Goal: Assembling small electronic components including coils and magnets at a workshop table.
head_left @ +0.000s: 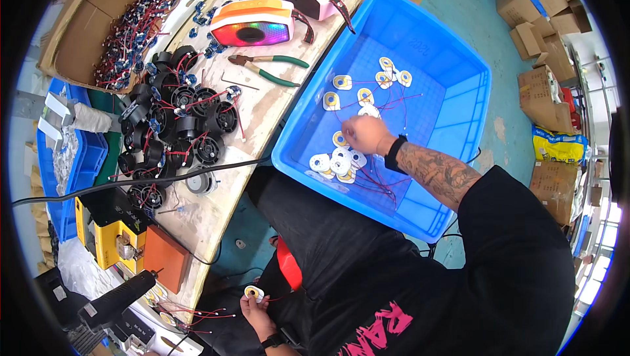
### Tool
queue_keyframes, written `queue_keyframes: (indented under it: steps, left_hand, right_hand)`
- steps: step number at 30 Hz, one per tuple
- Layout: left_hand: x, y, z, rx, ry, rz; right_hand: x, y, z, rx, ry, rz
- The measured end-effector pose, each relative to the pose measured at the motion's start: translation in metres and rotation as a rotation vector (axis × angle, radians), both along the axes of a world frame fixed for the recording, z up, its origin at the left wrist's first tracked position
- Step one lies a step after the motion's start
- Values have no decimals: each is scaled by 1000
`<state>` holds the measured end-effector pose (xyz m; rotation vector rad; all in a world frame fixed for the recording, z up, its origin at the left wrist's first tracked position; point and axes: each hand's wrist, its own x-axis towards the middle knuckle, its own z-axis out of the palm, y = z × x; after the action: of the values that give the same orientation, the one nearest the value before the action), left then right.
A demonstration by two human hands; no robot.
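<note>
My left hand (258,314) pinches a small white round-cornered disc (254,293) with a yellow ring and a dark centre, held low near my lap. Inside the large blue bin (420,34) my right hand (366,134) is closed, knuckles up, just above several like discs (341,160) with thin red and dark wires. Whatever its fingers hold is hidden beneath the hand. More of these discs (365,97) lie scattered farther back on the bin's floor.
Left of the bin, the workbench (262,110) bears black round speaker-like parts (190,116), pliers (269,67), two orange-topped boxes (252,22) and a carton of wired parts (131,34). A black cable (177,179) crosses it. A black electric screwdriver (121,297) is near my left hand.
</note>
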<state>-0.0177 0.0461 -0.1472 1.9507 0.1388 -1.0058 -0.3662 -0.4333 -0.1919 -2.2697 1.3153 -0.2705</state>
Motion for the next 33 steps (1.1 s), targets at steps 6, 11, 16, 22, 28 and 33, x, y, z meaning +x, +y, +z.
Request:
queue_keyframes:
  steps: [6, 11, 16, 22, 28, 33]
  left_hand:
    - [-1, 5, -2, -16, -5, 12]
    - [-1, 5, -1, 3, -1, 7]
    - [-1, 1, 0, -1, -6, 6]
    - [0, 4, -2, 1, -2, 3]
    - [1, 5, -2, 4, -8, 7]
    - [0, 1, -2, 18, -13, -17]
  right_hand:
    - [-14, 28, -6, 11, 274, -226]
    - [-18, 32, -20, -120, 129, -227]
    - [-29, 18, -25, 267, -26, -117]
    - [-34, -8, -21, 279, 116, -447]
    - [-16, 31, 19, -44, 68, 142]
    - [-9, 78, -22, -70, 197, 455]
